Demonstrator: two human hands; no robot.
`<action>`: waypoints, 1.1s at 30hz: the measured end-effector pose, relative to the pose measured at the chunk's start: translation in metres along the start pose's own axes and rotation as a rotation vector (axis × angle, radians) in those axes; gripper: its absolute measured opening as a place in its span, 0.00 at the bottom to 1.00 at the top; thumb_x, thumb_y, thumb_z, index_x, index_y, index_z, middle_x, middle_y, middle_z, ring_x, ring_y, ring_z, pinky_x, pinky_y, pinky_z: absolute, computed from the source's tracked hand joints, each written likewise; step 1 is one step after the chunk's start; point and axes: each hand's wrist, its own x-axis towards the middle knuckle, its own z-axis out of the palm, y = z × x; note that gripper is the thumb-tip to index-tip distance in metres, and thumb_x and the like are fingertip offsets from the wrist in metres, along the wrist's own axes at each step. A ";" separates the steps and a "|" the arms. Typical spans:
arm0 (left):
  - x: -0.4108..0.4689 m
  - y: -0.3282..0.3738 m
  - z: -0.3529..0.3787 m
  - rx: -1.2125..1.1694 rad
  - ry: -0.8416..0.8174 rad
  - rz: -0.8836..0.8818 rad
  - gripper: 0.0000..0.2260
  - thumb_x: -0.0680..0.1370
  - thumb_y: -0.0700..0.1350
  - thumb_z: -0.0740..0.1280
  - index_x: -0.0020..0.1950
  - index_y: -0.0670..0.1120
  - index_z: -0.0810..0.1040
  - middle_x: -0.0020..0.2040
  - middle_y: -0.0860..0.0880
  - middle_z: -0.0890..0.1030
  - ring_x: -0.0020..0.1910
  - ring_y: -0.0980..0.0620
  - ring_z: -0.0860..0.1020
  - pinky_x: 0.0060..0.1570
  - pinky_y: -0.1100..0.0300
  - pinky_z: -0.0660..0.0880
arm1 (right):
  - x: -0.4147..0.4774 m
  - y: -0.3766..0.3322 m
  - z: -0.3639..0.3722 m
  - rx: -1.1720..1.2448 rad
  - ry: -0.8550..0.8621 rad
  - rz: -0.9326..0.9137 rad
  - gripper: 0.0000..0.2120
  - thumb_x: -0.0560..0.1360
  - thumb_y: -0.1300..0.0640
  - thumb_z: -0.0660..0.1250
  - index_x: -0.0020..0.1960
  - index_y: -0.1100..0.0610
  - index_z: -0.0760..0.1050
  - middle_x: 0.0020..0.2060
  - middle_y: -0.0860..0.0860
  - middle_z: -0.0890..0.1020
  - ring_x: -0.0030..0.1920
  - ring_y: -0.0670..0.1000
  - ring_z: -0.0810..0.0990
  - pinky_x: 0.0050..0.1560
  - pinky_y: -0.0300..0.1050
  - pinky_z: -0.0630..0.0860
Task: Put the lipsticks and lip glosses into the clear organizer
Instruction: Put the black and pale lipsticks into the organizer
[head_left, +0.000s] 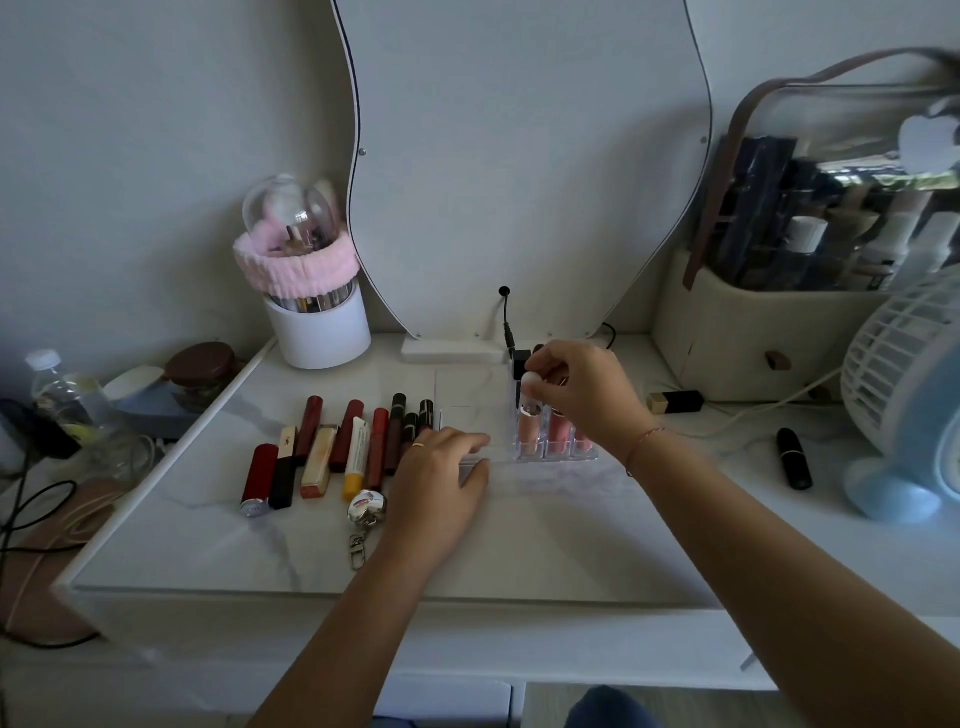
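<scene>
A clear organizer (470, 415) stands mid-table with pink lip glosses upright in its right front slots. My right hand (582, 387) pinches the white cap of a peach lip gloss (530, 426) that stands in a front slot. My left hand (441, 470) rests flat against the organizer's left front edge, fingers spread. Left of it lies a row of several lipsticks and glosses (332, 449), red, dark and one yellow-capped tube. Two black lipsticks lie to the right, one gold-ended (675, 401), one plain (794, 458).
A white brush cup with a pink headband (317, 312) stands back left, a curved mirror (519, 156) behind the organizer. A fan (904, 395) and a cosmetics bag (810, 291) fill the right. A keychain (366, 512) lies by my left hand. A water bottle (62, 395) is far left.
</scene>
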 end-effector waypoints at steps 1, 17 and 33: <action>0.000 0.000 0.000 0.001 0.001 0.001 0.12 0.74 0.43 0.67 0.57 0.49 0.79 0.53 0.52 0.81 0.56 0.53 0.73 0.53 0.60 0.71 | -0.001 0.000 -0.002 0.002 0.007 0.001 0.08 0.72 0.57 0.71 0.50 0.58 0.81 0.41 0.50 0.82 0.40 0.47 0.79 0.47 0.40 0.78; 0.002 0.000 0.000 0.010 -0.002 -0.035 0.11 0.74 0.43 0.67 0.57 0.48 0.80 0.54 0.52 0.81 0.58 0.53 0.73 0.55 0.59 0.71 | -0.009 0.130 -0.055 -0.240 -0.149 0.156 0.07 0.67 0.65 0.71 0.45 0.60 0.83 0.42 0.56 0.85 0.43 0.55 0.82 0.45 0.42 0.73; 0.001 -0.001 0.001 0.009 -0.013 -0.019 0.12 0.75 0.42 0.67 0.57 0.49 0.79 0.54 0.53 0.80 0.57 0.54 0.73 0.55 0.59 0.71 | 0.001 0.033 -0.069 0.219 0.145 0.063 0.10 0.70 0.57 0.73 0.51 0.51 0.81 0.40 0.41 0.82 0.39 0.36 0.81 0.45 0.26 0.75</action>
